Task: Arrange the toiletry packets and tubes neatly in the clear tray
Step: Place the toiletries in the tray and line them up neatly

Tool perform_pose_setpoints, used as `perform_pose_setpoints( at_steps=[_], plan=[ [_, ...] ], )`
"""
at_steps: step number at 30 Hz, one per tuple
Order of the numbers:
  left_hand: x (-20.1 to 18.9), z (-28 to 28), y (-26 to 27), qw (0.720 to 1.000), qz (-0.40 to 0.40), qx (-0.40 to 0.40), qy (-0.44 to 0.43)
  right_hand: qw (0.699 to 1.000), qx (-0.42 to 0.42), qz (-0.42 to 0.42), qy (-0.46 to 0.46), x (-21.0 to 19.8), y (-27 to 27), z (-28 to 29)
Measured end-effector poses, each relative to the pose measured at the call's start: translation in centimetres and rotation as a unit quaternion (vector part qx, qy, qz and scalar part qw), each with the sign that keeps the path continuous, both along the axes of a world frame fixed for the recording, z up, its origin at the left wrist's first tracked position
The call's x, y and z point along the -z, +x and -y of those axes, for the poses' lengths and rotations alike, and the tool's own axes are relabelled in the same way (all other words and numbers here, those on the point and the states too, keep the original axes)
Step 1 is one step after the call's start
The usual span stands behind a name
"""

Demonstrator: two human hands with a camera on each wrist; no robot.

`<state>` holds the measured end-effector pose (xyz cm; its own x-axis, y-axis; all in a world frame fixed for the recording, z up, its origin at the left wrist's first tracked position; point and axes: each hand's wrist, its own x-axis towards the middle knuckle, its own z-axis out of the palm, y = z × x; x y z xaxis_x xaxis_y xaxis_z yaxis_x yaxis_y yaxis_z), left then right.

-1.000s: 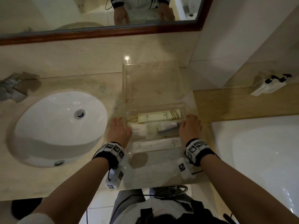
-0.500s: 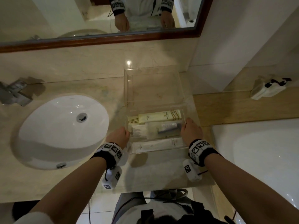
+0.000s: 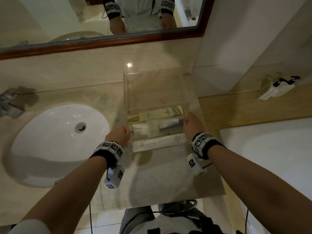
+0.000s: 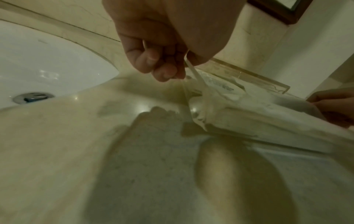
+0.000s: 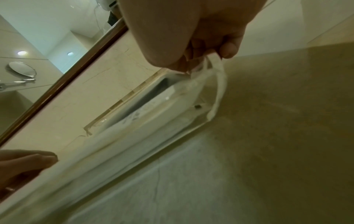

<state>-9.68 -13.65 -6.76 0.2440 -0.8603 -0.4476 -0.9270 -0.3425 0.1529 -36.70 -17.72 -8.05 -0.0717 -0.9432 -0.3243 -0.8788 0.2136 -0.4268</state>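
The clear tray (image 3: 155,92) hangs tilted a little above the marble counter (image 3: 168,179), casting a shadow below its near edge. My left hand (image 3: 120,134) pinches its left wall and my right hand (image 3: 192,124) pinches its right wall. Bunched at the near end lie a cream packet with gold stripes (image 3: 162,113), a grey tube in a clear wrap (image 3: 170,124), a white packet (image 3: 140,130) and a long white packet (image 3: 158,142). From the left wrist, my left hand (image 4: 162,60) grips the thin wall of the tray (image 4: 249,78). From the right wrist, my right hand (image 5: 201,53) grips the tray (image 5: 153,121).
A white oval sink (image 3: 55,139) is set into the counter on the left, with a faucet (image 3: 10,105) behind it. A wood-framed mirror (image 3: 101,43) hangs above. To the right are a bathtub (image 3: 270,157) and a white device (image 3: 276,86) on the wooden ledge.
Both hands went from lying flat beside the tray to gripping its side walls. The tray has come up off the counter, and its packets stay at the near end.
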Motion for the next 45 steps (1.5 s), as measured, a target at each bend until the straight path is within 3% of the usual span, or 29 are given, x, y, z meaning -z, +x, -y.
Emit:
perform_pose_setpoints(
  at_steps=[8,25,32,37,40,45],
  plan=[
    [1.1,0.9,-0.5,0.999,-0.028,-0.016,0.020,1.000,0.022,0.001,-0.011,0.4,0.0,1.5],
    [0.6,2.9,-0.3,1.000,-0.006,0.002,0.006,0.998,0.055,0.031,-0.021,0.7,0.2,2.4],
    [-0.5,3.0,-0.2,0.996,-0.078,-0.041,0.021,0.993,0.098,0.067,0.024,0.2,0.1,2.3],
    [-1.4,1.3,-0.8,0.957,-0.236,-0.163,0.048,0.991,0.074,0.038,0.108,0.1,-0.8,1.3],
    [-1.2,0.4,-1.3,0.939,-0.265,-0.204,0.075,0.988,0.053,0.002,0.142,-0.3,-0.9,0.6],
    [-1.1,-0.2,-1.9,0.906,-0.296,-0.277,0.124,0.979,0.094,0.010,0.180,-0.3,-0.3,-0.1]
  ],
)
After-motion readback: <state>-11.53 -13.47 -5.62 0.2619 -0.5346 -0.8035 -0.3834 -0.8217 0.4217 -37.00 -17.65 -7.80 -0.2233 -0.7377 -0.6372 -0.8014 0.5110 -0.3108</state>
